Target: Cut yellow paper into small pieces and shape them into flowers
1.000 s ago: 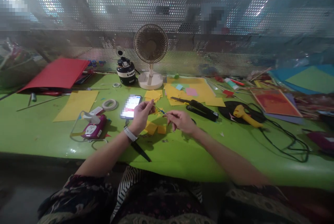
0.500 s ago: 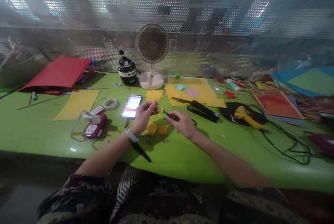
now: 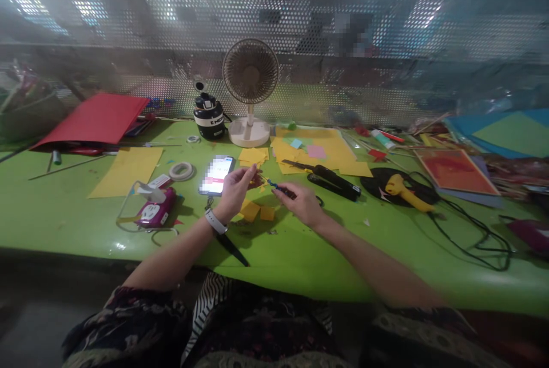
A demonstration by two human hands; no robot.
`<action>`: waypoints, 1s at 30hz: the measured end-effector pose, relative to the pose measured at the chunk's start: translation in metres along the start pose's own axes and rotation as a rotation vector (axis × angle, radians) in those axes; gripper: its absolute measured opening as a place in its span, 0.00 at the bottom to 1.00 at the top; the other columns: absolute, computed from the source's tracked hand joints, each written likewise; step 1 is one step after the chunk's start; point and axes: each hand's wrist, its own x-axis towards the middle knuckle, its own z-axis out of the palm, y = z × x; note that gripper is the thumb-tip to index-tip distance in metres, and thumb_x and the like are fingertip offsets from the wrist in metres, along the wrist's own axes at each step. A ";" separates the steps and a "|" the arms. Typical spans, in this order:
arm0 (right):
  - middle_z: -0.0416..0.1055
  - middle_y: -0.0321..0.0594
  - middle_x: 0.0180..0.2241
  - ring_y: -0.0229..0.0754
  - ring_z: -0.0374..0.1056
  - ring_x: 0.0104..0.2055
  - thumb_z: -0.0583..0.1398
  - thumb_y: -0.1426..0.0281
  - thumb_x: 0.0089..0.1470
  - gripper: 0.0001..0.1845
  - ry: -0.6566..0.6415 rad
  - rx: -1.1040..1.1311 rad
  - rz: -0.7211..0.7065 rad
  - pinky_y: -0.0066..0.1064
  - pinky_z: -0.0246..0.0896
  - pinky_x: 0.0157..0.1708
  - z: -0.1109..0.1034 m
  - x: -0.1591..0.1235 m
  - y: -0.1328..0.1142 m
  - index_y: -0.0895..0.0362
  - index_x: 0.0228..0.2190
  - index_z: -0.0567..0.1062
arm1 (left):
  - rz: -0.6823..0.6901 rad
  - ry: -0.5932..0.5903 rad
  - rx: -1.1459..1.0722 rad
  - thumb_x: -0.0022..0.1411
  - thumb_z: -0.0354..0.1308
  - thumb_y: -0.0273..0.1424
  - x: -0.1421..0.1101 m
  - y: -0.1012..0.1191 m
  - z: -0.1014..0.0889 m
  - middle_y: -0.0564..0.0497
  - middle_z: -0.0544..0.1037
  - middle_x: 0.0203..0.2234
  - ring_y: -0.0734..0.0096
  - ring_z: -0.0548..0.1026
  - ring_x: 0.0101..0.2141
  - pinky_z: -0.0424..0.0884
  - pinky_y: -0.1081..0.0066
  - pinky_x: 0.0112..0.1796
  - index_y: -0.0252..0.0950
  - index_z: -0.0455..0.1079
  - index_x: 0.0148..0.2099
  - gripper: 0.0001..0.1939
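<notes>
My left hand (image 3: 236,189) has its fingers pinched on a thin yellow paper strip (image 3: 263,177). Facing it, my right hand (image 3: 300,202) is closed round a slim dark tool with a blue tip (image 3: 273,184), which points left at the strip; its exact kind is too small to tell. The tip and the strip appear to meet between the hands. Below them lie small yellow paper squares (image 3: 267,213). A lit phone (image 3: 217,175) rests just left of my left hand, and more yellow pieces (image 3: 253,156) lie beyond it.
A black stapler (image 3: 334,182) lies to the right, then a yellow glue gun (image 3: 405,192) with a trailing cable. To the left are a tape roll (image 3: 180,171) and a purple tape dispenser (image 3: 156,210). A white fan (image 3: 249,132) and a dark bottle (image 3: 210,119) stand behind.
The blue-tipped tool has shifted slightly and its tip shows a little more clearly. My right hand has moved slightly; my left hand stays almost in place.
</notes>
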 end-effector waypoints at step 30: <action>0.74 0.44 0.31 0.43 0.68 0.31 0.55 0.52 0.62 0.22 -0.001 0.007 -0.079 0.35 0.65 0.31 0.003 0.000 -0.006 0.56 0.35 0.78 | -0.030 0.007 -0.004 0.47 0.69 0.47 -0.003 0.001 0.006 0.50 0.78 0.24 0.73 0.77 0.27 0.78 0.64 0.38 0.31 0.75 0.32 0.22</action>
